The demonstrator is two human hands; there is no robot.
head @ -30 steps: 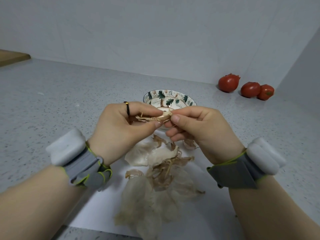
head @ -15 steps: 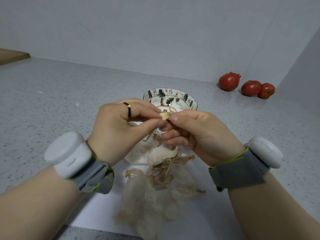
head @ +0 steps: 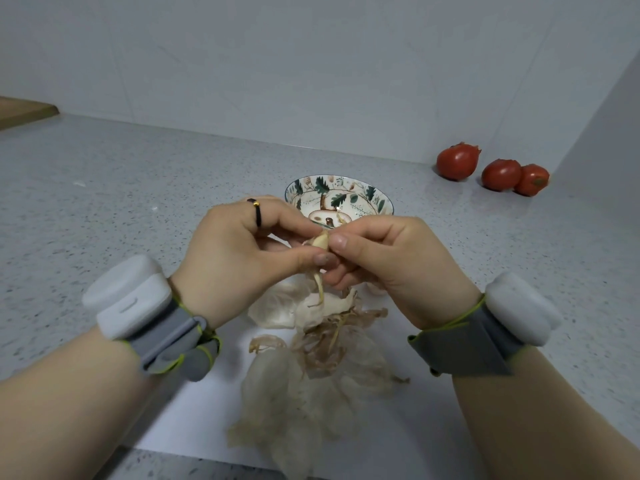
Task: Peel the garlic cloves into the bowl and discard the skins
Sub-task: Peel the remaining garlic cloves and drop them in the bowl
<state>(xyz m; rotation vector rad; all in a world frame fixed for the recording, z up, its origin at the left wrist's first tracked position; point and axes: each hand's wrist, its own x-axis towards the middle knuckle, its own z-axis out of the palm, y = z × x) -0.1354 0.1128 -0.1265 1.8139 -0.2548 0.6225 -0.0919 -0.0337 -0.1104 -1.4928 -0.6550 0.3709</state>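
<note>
Where half a second ago only a tight pinch showed, a long strip of skin (head: 319, 285) now hangs from the garlic clove (head: 320, 241) below the fingers. The peel appears to be coming away, and this clove is probably close to ready for the bowl (head: 372, 200), which stands on the desk (head: 104, 188) just beyond the hands. The hands meet thumb to thumb on the near side of the bowl. The left hand (head: 239, 251) has its grip pinching the clove between thumb and forefinger, while the right hand (head: 391, 265) pinches it from the other side, lower fingers curled under. Both wrists sit level, palms turned inward. Shed skins (head: 311, 386) lie heaped on the white sheet (head: 194, 410) nearer the person, not yet discarded.
</note>
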